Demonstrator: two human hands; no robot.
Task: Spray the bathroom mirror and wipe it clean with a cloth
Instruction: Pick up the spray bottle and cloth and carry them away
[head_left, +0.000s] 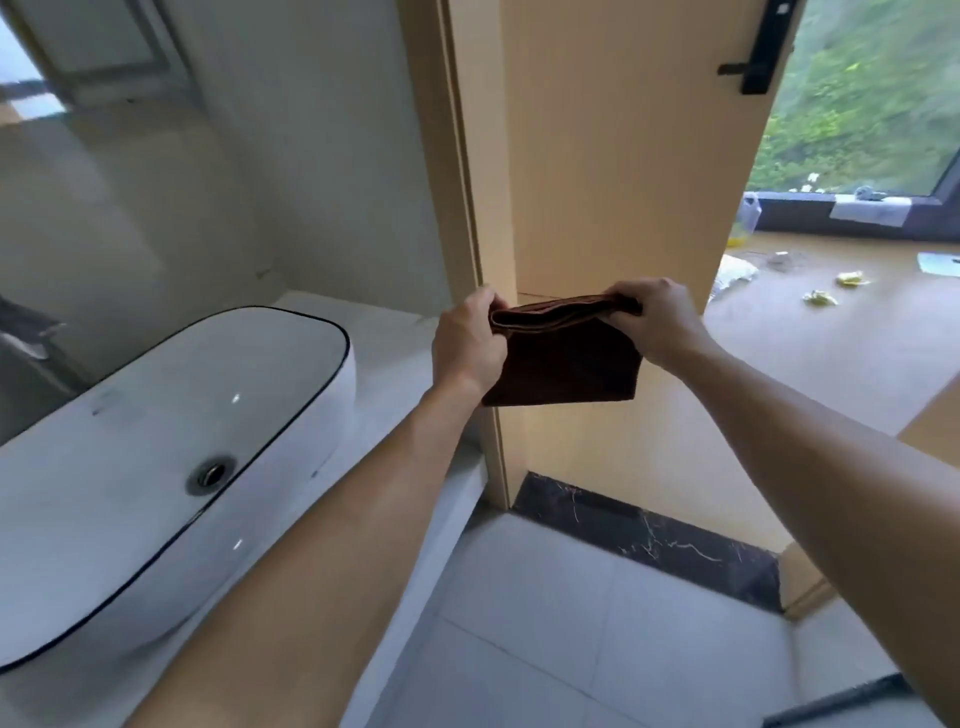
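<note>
A folded dark brown cloth (563, 364) hangs in the air in front of the wooden door frame, right of the basin. My left hand (467, 345) pinches its upper left corner and my right hand (657, 325) pinches its upper right corner, so the top edge is stretched between them. The bathroom mirror (104, 197) fills the wall at the left, above the basin, well away from both hands. No spray bottle is in view.
A white oval basin (291, 364) with a dark rim sits on the pale counter (395, 332) at the left. An open wooden door (613, 156) stands ahead. Beyond it lie a wooden floor with scattered scraps (821, 299) and a window (862, 98). Pale tiles (571, 623) cover the floor below.
</note>
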